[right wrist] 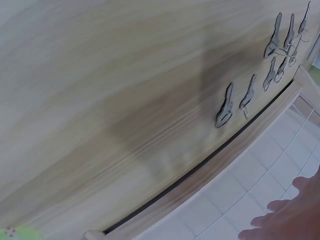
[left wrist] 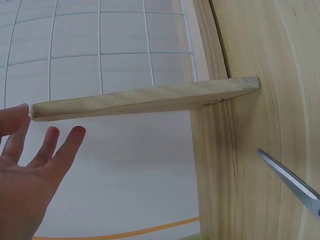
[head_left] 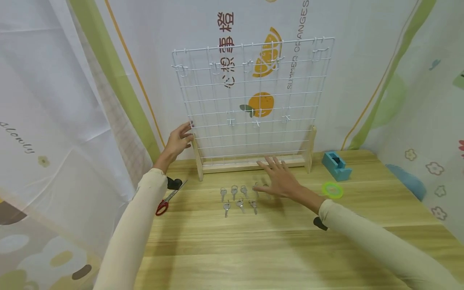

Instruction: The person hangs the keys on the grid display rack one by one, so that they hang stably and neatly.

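Keys [head_left: 240,204] (eight) near right hand [head_left: 282,181]

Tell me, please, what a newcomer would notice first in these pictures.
Most likely the white wire grid in its wooden stand at the back of the table, the left hand at its left side. Next come the silver keys in two rows before it, partly hidden by the right hand.

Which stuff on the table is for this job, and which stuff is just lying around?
Probably for the job:
rack, with the left hand at its edge
hooks on the rack
keys laid in front, under or near the right hand

Seemingly just lying about:
scissors
blue dispenser
green ring
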A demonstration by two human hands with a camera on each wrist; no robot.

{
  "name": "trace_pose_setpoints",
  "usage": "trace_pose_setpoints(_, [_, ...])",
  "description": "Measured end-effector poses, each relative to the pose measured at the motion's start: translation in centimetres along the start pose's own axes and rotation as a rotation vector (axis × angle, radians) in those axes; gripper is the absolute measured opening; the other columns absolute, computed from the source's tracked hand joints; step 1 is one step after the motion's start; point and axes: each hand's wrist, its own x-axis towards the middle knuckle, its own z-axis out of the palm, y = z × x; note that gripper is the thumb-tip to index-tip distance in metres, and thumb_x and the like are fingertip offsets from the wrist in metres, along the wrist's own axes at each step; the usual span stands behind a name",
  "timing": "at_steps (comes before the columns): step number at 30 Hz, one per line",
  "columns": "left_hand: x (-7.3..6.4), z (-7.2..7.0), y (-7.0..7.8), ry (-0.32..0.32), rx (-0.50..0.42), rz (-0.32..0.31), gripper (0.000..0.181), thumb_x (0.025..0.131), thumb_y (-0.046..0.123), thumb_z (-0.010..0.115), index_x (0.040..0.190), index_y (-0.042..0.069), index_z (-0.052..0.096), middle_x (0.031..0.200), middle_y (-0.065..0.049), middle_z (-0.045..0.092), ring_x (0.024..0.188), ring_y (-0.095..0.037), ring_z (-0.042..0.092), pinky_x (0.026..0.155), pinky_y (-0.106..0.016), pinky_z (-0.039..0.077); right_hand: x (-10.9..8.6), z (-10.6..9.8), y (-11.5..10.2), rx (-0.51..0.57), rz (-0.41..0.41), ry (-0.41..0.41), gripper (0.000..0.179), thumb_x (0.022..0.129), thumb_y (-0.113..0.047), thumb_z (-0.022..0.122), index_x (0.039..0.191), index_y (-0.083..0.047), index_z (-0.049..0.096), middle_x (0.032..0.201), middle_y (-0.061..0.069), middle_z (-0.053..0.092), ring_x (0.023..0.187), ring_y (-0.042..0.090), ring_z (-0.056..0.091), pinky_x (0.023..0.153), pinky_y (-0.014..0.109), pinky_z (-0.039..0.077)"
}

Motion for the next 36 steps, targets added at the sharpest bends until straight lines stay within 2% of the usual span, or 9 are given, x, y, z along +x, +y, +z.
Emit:
trace_pose_setpoints(4, [-0.1, 0.0, -0.1, -0.002, -0.012, -0.035, 0.059, 0.108, 0.001, 0.052, 0.163, 0.007, 0.032, 0.167, -0.015, 0.033, 0.149, -0.036, 0.039, 0.113, -0.056, 0.046, 0.7, 0.7, -0.8, 0.033, -0.016, -0.007, 0.097, 0.089, -0.061, 0.074, 0.162, -0.009, 0.037, 0.167, 0.026, 0.026, 0.152, 0.053, 0.021, 0.120, 0.073, 0.020])
trace_pose_setpoints(14, [0.4, 0.0, -0.5, 0.029, -0.069, -0.049, 0.050, 0.106, -0.005, 0.053, 0.155, 0.003, 0.047, 0.161, -0.015, 0.043, 0.146, -0.034, 0.044, 0.110, -0.053, 0.050, 2.8, 2.6, -2.9, 0.130, -0.084, 0.005, 0.088, 0.091, -0.050, 0.078, 0.159, -0.007, 0.042, 0.163, 0.029, 0.032, 0.150, 0.055, 0.026, 0.120, 0.073, 0.022])
trace_pose_setpoints(18, [0.5, 0.0, -0.5, 0.018, -0.115, -0.063, 0.051, 0.105, -0.005, 0.054, 0.155, 0.002, 0.046, 0.161, -0.015, 0.043, 0.148, -0.034, 0.042, 0.111, -0.054, 0.048, 3.4, 3.8, -3.6, 0.189, -0.116, 0.025, 0.080, 0.091, -0.043, 0.082, 0.153, -0.004, 0.050, 0.159, 0.031, 0.037, 0.146, 0.056, 0.032, 0.118, 0.074, 0.025])
trace_pose_setpoints(21, [0.4, 0.0, -0.5, 0.005, -0.121, -0.068, 0.053, 0.106, -0.005, 0.054, 0.157, 0.002, 0.043, 0.162, -0.015, 0.042, 0.149, -0.034, 0.040, 0.113, -0.055, 0.046, 3.9, 4.6, -4.1, 0.219, -0.130, 0.010, 0.077, 0.091, -0.040, 0.082, 0.151, -0.003, 0.051, 0.159, 0.031, 0.039, 0.146, 0.057, 0.033, 0.119, 0.073, 0.024])
trace_pose_setpoints(24, [0.4, 0.2, -0.5, 0.005, -0.127, -0.063, 0.053, 0.105, -0.006, 0.053, 0.157, 0.001, 0.042, 0.161, -0.016, 0.042, 0.149, -0.034, 0.040, 0.113, -0.056, 0.045, 4.2, 5.1, -4.5, 0.239, -0.150, -0.007, 0.075, 0.093, -0.038, 0.080, 0.152, -0.003, 0.050, 0.158, 0.031, 0.040, 0.146, 0.055, 0.034, 0.121, 0.070, 0.024])
trace_pose_setpoints(30, [0.7, 0.4, -0.6, 0.015, -0.125, -0.055, 0.047, 0.104, -0.008, 0.053, 0.150, -0.001, 0.049, 0.155, -0.016, 0.051, 0.144, -0.034, 0.047, 0.111, -0.056, 0.048, 5.1, 5.6, -5.3, 0.287, -0.205, -0.024, 0.073, 0.093, -0.031, 0.082, 0.150, 0.000, 0.051, 0.155, 0.026, 0.047, 0.145, 0.043, 0.042, 0.121, 0.061, 0.033])
trace_pose_setpoints(36, [1.0, 0.2, -0.7, 0.022, -0.120, -0.051, 0.043, 0.102, -0.011, 0.052, 0.145, -0.006, 0.050, 0.152, -0.019, 0.054, 0.141, -0.036, 0.050, 0.107, -0.059, 0.050, 6.2, 6.1, -6.2, 0.320, -0.196, -0.086, 0.067, 0.094, -0.027, 0.081, 0.150, -0.003, 0.053, 0.153, 0.019, 0.052, 0.143, 0.038, 0.046, 0.119, 0.054, 0.039])
